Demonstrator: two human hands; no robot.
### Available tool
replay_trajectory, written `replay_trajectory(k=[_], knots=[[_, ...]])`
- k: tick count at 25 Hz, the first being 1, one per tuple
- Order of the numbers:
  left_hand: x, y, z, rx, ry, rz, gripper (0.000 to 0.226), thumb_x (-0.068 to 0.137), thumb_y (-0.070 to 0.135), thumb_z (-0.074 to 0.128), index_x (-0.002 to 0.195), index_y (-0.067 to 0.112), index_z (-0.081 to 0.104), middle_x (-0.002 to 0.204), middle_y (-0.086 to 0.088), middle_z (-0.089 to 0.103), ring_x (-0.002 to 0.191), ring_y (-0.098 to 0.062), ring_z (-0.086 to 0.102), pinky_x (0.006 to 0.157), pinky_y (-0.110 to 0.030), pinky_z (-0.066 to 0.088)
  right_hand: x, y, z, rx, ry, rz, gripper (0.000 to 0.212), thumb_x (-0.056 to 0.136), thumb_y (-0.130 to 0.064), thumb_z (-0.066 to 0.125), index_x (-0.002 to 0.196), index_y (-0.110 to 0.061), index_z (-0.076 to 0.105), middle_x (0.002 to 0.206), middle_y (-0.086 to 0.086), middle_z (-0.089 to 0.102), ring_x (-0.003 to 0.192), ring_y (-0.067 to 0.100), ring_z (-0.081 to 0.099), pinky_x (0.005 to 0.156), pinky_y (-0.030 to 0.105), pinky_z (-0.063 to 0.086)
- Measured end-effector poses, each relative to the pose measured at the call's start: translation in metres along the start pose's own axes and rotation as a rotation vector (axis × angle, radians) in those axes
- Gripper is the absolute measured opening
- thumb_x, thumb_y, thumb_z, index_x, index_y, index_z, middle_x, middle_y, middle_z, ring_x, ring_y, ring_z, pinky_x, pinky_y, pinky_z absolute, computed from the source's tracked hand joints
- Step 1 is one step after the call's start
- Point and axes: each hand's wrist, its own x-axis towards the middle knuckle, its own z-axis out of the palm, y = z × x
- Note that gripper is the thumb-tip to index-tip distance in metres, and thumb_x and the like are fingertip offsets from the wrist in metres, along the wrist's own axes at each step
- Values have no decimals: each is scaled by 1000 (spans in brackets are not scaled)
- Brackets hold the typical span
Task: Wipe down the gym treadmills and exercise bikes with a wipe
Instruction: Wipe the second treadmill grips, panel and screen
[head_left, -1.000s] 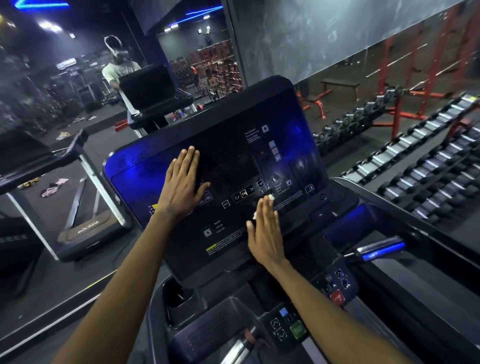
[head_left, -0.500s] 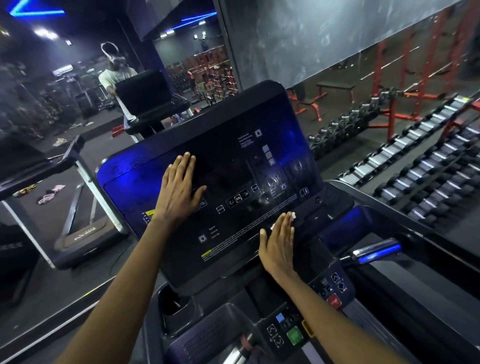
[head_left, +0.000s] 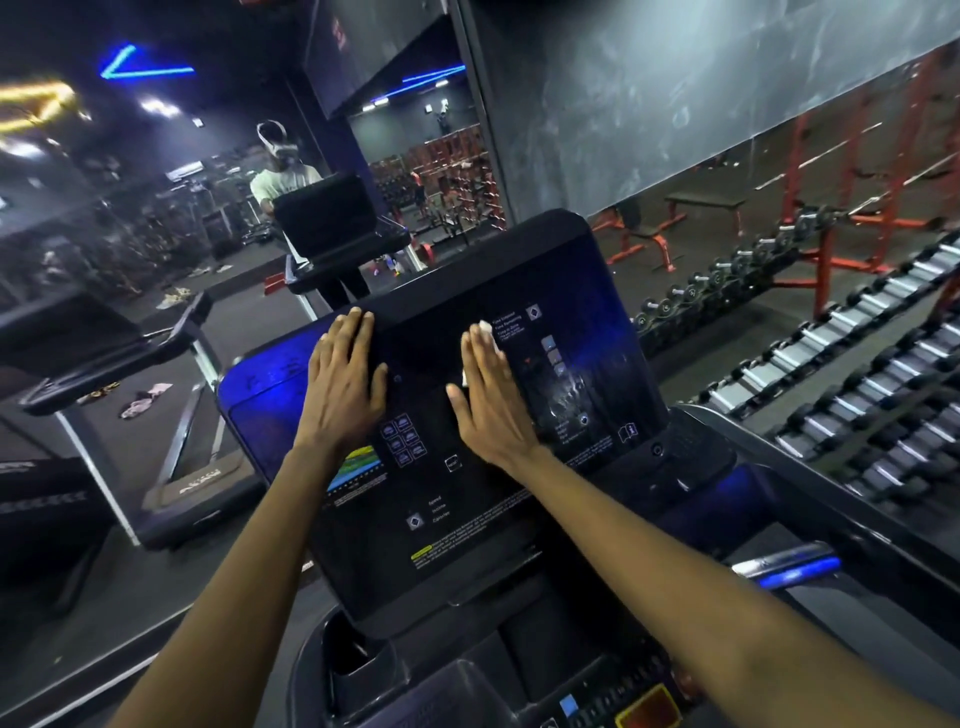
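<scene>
A dark treadmill console (head_left: 571, 291) with printed labels and blue reflections fills the middle of the view. My right hand (head_left: 491, 395) lies flat on its upper middle with straight fingers, pressing a white wipe (head_left: 485, 328) that peeks out past the fingertips and by the thumb. My left hand (head_left: 343, 382) rests flat on the panel's upper left, fingertips at the top edge, holding nothing.
A mirror wall ahead shows a person on a treadmill (head_left: 332, 228). Another treadmill (head_left: 171, 364) stands to the left. Dumbbell racks (head_left: 852, 374) run along the right, with red frames (head_left: 852, 208) behind. The handrail (head_left: 784, 566) and button panel (head_left: 639, 712) lie below right.
My right hand slid the wipe from the console's lower right edge up to its upper middle. My left hand moved up to the top edge. The view tilted upward.
</scene>
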Motion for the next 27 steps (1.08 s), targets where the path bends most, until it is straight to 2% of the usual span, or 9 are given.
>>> replay_trajectory(k=[4, 8, 12, 14, 18, 23, 26, 27], knots=[[4, -8, -2, 24, -11, 21, 65, 97, 32, 44, 154, 10, 24, 161, -9, 23, 150, -26, 15, 121, -46, 16, 64, -9, -15, -39, 82, -38, 66, 105, -34, 32, 156, -4, 4, 164, 11, -4, 152, 20, -9, 124, 42, 4], [9, -8, -2, 35, -21, 16, 68, 96, 42, 42, 155, 12, 23, 161, -8, 23, 149, -26, 15, 120, -41, 14, 72, -9, -13, 15, 183, 182, 67, 105, -37, 30, 156, -4, 2, 164, 11, -5, 151, 21, -10, 124, 45, 4], [17, -3, -1, 29, -58, 3, 77, 97, 48, 52, 156, 12, 19, 162, -10, 18, 151, -27, 11, 120, -45, 13, 70, -9, -11, -25, 121, 31, 68, 104, -36, 31, 156, -3, 2, 164, 13, -6, 151, 22, -9, 124, 43, 2], [22, 2, -1, 21, -75, -2, 80, 95, 49, 53, 156, 12, 17, 163, -10, 15, 151, -28, 8, 121, -45, 11, 70, 5, -19, -48, 137, 63, 65, 105, -35, 30, 156, -5, 3, 164, 11, -3, 152, 20, -7, 124, 45, 5], [29, 14, 4, 21, -77, 37, 81, 94, 52, 53, 156, 14, 17, 164, -8, 13, 151, -27, 7, 122, -45, 11, 18, 20, -13, -23, 174, 311, 65, 106, -35, 28, 156, -4, 2, 164, 12, -4, 152, 21, -9, 124, 45, 5], [23, 38, 21, 25, -139, 126, 82, 93, 50, 57, 156, 16, 19, 165, -8, 7, 152, -23, -1, 121, -43, 6, -70, 30, 9, -71, 28, 206, 67, 105, -33, 31, 156, -5, -2, 164, 9, -11, 151, 20, -10, 124, 46, 8], [19, 41, 23, 47, -147, 122, 82, 93, 48, 58, 156, 15, 18, 165, -9, 6, 152, -24, -1, 121, -42, 5, -83, 46, 4, -49, 55, 447, 66, 105, -36, 25, 156, -6, -4, 164, 9, -12, 151, 19, -13, 122, 49, 13], [18, 42, 23, 51, -143, 116, 81, 93, 47, 58, 156, 15, 18, 165, -10, 6, 152, -25, 0, 121, -43, 6, -90, 46, 4, -40, 50, 478, 67, 105, -36, 26, 155, -5, -5, 163, 10, -13, 151, 19, -13, 122, 49, 13]])
